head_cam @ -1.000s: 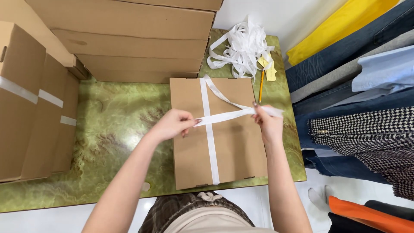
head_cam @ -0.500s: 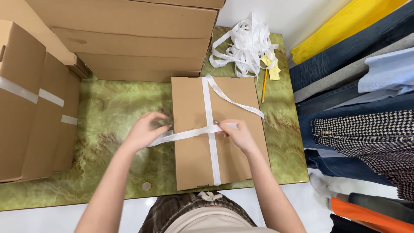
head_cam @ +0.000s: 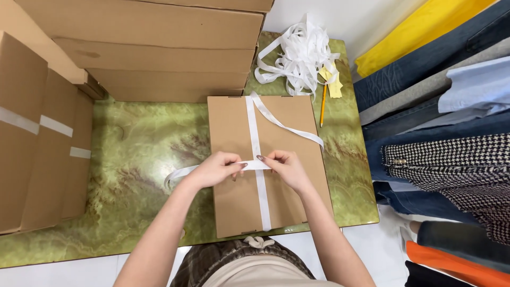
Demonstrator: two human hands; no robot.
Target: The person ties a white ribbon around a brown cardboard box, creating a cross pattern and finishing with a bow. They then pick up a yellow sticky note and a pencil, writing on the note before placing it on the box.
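Cartons point(head_cam: 143, 48) are running off the frame's top and left. Flat box point(head_cam: 265, 165) is lying on the green table point(head_cam: 133, 159). Left hand point(head_cam: 215, 169) and right hand point(head_cam: 284, 167) are pinching white ribbon point(head_cam: 254, 165) at its centre, fingertips hiding the crossing.

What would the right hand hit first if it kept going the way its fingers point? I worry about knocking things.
The right hand points left along the ribbon. Straight on, it would likely meet the left hand's fingertips first, just across the box.
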